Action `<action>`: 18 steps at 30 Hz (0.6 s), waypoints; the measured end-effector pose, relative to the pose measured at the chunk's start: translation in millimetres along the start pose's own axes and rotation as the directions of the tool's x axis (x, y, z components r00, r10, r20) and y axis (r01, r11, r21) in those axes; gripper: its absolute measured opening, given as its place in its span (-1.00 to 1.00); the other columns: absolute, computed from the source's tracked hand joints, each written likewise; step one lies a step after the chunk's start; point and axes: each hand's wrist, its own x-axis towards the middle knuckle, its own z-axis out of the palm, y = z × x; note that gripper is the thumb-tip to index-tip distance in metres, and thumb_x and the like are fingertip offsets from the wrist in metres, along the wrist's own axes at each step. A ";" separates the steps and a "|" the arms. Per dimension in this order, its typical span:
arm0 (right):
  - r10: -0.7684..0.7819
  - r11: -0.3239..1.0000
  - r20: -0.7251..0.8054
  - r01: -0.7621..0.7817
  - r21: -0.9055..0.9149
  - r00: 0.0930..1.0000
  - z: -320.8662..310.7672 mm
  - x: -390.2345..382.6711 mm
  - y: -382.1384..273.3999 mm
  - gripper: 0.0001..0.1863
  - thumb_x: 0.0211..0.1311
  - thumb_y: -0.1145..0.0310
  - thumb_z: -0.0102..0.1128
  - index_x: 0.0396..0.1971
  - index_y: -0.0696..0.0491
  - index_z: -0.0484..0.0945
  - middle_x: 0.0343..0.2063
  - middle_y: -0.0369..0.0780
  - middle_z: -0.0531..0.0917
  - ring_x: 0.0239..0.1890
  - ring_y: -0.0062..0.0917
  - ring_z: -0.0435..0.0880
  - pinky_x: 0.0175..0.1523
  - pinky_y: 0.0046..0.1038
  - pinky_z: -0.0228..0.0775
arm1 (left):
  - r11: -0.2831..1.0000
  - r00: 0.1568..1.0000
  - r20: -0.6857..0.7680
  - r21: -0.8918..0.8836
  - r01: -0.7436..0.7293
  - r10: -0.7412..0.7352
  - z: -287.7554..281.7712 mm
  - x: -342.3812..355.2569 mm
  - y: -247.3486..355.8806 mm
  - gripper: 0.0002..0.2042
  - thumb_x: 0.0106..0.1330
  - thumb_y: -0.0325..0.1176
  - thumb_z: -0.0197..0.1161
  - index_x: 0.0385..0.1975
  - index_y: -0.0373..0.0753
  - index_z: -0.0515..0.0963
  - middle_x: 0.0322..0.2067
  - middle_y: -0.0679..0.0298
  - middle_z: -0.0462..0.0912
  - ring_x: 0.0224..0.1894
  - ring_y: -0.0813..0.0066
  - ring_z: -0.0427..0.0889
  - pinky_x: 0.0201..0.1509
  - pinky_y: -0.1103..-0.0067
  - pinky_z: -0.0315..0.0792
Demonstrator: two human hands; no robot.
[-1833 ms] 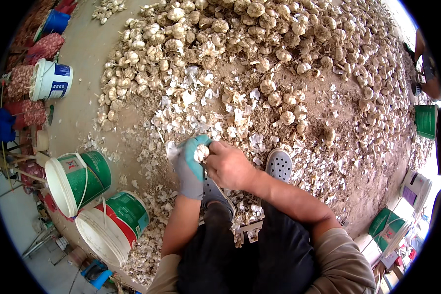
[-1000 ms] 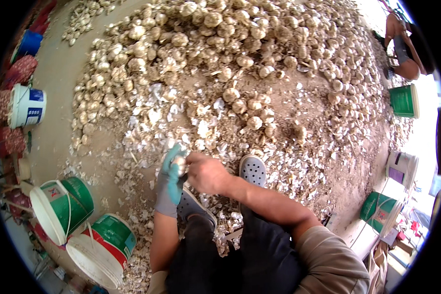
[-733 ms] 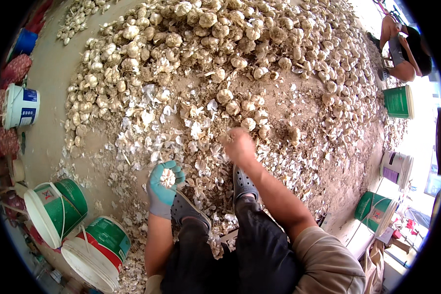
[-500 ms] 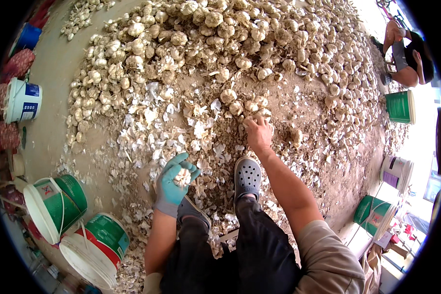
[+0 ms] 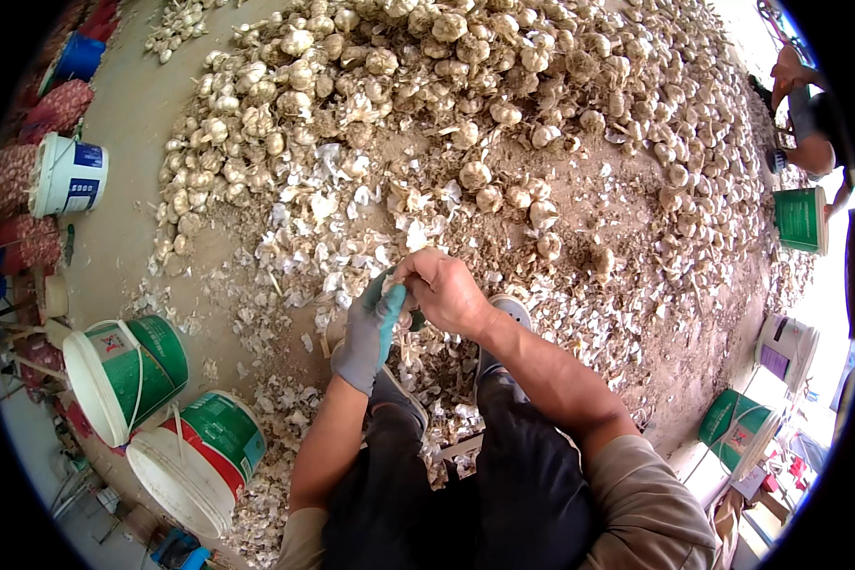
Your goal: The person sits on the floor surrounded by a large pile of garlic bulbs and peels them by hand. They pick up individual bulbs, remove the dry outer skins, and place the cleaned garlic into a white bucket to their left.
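Observation:
My left hand [image 5: 370, 337], in a grey and teal glove, is closed round a garlic bulb [image 5: 408, 301], mostly hidden by the fingers. My bare right hand [image 5: 446, 294] meets it at the thumb side with bent, pinched fingers; what exactly they grip is hidden. Loose papery skins [image 5: 347, 256] and several whole bulbs [image 5: 489, 198] lie on the dirty floor just beyond my hands. My grey clogs [image 5: 509, 312] are beneath my arms and hands.
A large garlic heap [image 5: 446, 57] spreads ahead. Green-and-white buckets stand at left [image 5: 157, 366] and right [image 5: 731, 427], a white bucket [image 5: 71, 176] farther left beside red mesh sacks [image 5: 28, 171]. A crouching co-worker [image 5: 807, 142] is at the upper right, near another bucket [image 5: 796, 218].
My right hand reached out to the bulbs on the floor half a second ago and has come back to my left hand, which has closed further and turned, largely covering its garlic.

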 end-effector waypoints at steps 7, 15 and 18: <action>0.486 0.857 -0.162 -0.433 0.278 0.858 21.4 20.4 -12.8 -0.96 0.26 0.58 0.12 -0.36 0.16 0.56 -0.50 -0.18 0.63 -0.58 -0.55 0.55 -0.50 -0.49 0.51 | 0.954 0.955 -0.059 -0.049 -0.295 0.292 -2.1 -14.5 6.1 -0.32 0.17 -0.10 0.44 0.20 -0.41 0.40 -0.24 0.24 0.64 -0.28 0.50 0.65 -0.19 0.62 0.55; 0.319 0.844 0.203 -0.374 0.385 0.926 28.9 -3.8 1.9 -0.31 0.37 -0.14 0.06 0.15 0.23 0.44 -0.16 -0.10 0.66 -0.18 -0.45 0.64 -0.06 -0.40 0.50 | 0.955 0.956 -0.044 -0.039 -0.293 0.291 -10.3 -15.0 11.4 -0.30 0.28 -0.22 0.37 0.38 -0.27 0.23 0.11 0.27 0.50 -0.10 0.60 0.53 -0.20 0.69 0.46; 0.320 0.823 0.226 -0.388 0.415 0.920 24.4 -4.3 -12.9 -0.40 0.36 -0.04 0.17 0.13 0.17 0.49 -0.19 -0.22 0.64 -0.16 -0.58 0.57 -0.08 -0.48 0.46 | 0.960 0.960 -0.053 -0.030 -0.277 0.276 -8.5 -17.4 13.5 -0.29 0.29 -0.21 0.37 0.38 -0.27 0.22 0.10 0.30 0.50 -0.11 0.63 0.52 -0.23 0.68 0.42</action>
